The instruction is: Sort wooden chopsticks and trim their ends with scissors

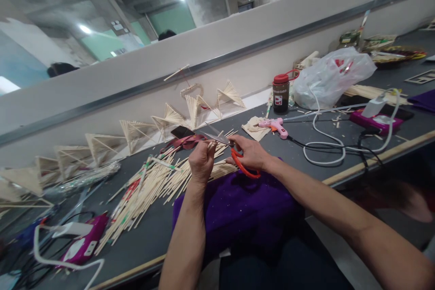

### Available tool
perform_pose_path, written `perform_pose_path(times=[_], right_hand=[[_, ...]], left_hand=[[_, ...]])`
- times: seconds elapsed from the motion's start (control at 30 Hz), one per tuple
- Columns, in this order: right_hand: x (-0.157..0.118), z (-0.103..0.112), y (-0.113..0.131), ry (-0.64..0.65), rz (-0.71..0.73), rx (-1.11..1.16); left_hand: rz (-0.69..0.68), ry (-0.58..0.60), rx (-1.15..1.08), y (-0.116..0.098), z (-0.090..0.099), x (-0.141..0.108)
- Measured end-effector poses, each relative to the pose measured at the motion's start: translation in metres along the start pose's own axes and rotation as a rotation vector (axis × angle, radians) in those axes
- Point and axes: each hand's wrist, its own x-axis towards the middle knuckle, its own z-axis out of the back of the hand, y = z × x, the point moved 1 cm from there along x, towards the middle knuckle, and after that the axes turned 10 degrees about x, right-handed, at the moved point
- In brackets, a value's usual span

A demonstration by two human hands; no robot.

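Observation:
My right hand grips a pair of scissors with orange-red handles, its metal blades pointing left and slightly parted. Close beside the blades, my left hand is closed in a pinch on a thin wooden stick, of which only a short pale end shows. Under and around both hands lies a loose pile of wooden sticks. A purple cloth covers the front of the table below my wrists.
Fan-shaped stick models line the wall. A pink glue gun rests right of my hands, near a dark bottle with a red lid and a plastic bag. Magenta power strips with trailing cables sit at both sides.

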Motion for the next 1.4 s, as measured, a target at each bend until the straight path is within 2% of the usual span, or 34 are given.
perform_pose_path(times=[0.27, 0.7, 1.1, 1.4], right_hand=[[0.0, 0.004, 0.002, 0.041, -0.012, 0.016], [0.001, 0.0, -0.009, 0.015, -0.034, -0.063], [0.001, 0.005, -0.007, 0.021, 0.058, -0.073], [0.001, 0.004, -0.006, 0.008, 0.051, -0.051]], left_hand=[[-0.041, -0.008, 0.012, 0.001, -0.001, -0.001], [0.008, 0.054, 0.036, 0.005, -0.013, -0.007], [-0.027, -0.018, -0.007, 0.005, -0.01, -0.004], [-0.031, 0.002, -0.025, 0.003, -0.007, -0.003]])
